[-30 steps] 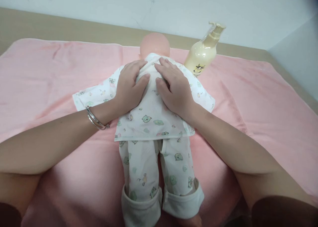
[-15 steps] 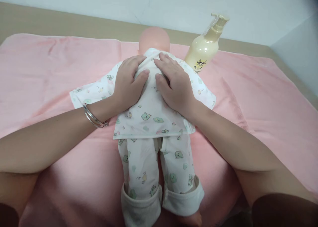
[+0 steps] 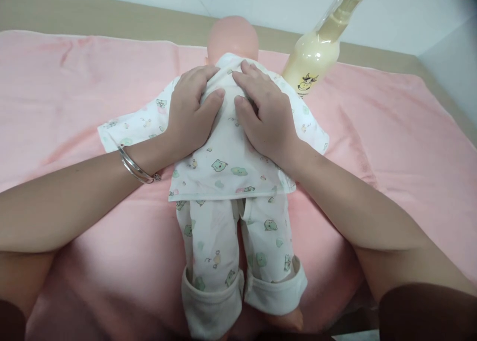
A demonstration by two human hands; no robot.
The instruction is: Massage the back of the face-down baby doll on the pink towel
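Note:
A baby doll [image 3: 233, 38] lies face down, its bald head away from me. It wears a white printed top [image 3: 223, 177] and matching trousers [image 3: 214, 241] with turned-up cuffs. My left hand [image 3: 191, 110] rests open on the left side of the doll's upper back, thumb spread inward; silver bangles [image 3: 136, 166] circle that wrist. On the right side of the back, my right hand [image 3: 266, 113] lies open and flat, mirroring the left. A strip of the top's fabric shows between the two thumbs. The doll's face is hidden.
A pink blanket [image 3: 391, 132] spreads under the doll over a tan surface [image 3: 112, 20]. Beyond the doll's right shoulder stands a cream pump bottle [image 3: 316, 55] with a cow drawing. A pale wall [image 3: 261, 3] rises behind.
The camera view has shifted slightly, so the doll's upper body and the bottle appear higher and a little larger. Both hands keep their places on the doll's back.

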